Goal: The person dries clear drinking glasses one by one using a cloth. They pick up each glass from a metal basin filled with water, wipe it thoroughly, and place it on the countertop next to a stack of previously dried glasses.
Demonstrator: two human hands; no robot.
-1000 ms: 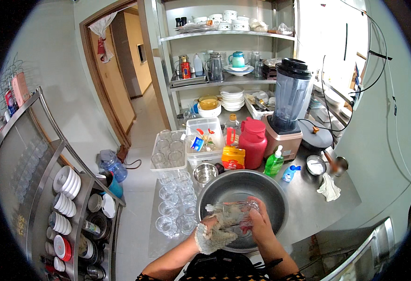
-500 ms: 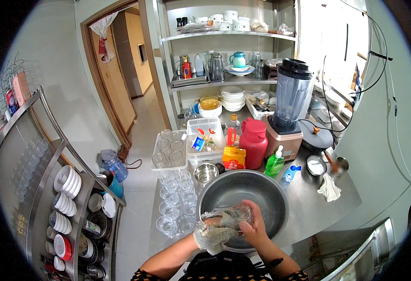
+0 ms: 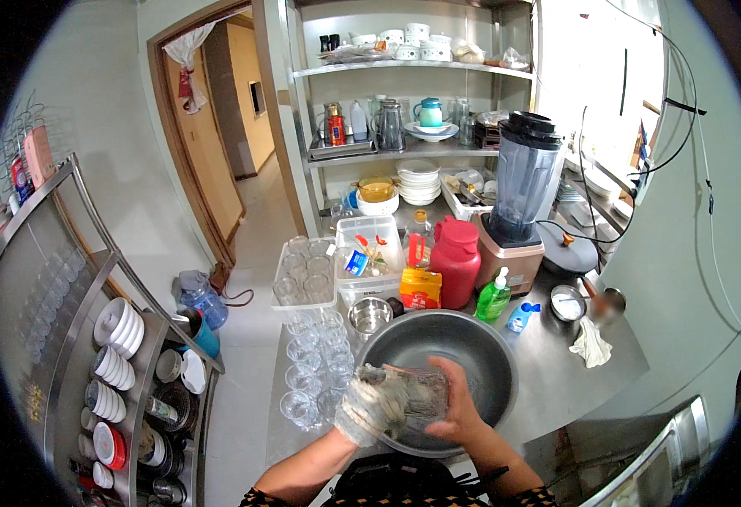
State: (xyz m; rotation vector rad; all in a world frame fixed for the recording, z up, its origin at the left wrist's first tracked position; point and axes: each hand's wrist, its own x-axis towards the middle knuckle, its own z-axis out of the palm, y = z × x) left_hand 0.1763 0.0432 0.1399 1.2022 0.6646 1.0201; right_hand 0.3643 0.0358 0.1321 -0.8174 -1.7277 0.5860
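Observation:
A clear drinking glass [image 3: 425,395] lies on its side over the near part of a large grey metal basin [image 3: 489,355]. My right hand [image 3: 453,406] grips the glass from the right. My left hand [image 3: 369,406] is wrapped in a grey, soapy scrubbing cloth and presses against the open end of the glass. Both forearms come up from the lower edge.
Several upturned clear glasses [image 3: 311,363] stand on the steel counter left of the basin. Behind it are a small steel bowl [image 3: 369,314], a green soap bottle [image 3: 494,296], a red jug [image 3: 455,260], a blender [image 3: 518,198] and a crate of glasses [image 3: 303,272]. A rag [image 3: 592,342] lies at right.
My hands and the glass have shifted left and nearer, toward the basin's near rim. The glass has turned in my grip while the cloth hand stays against it.

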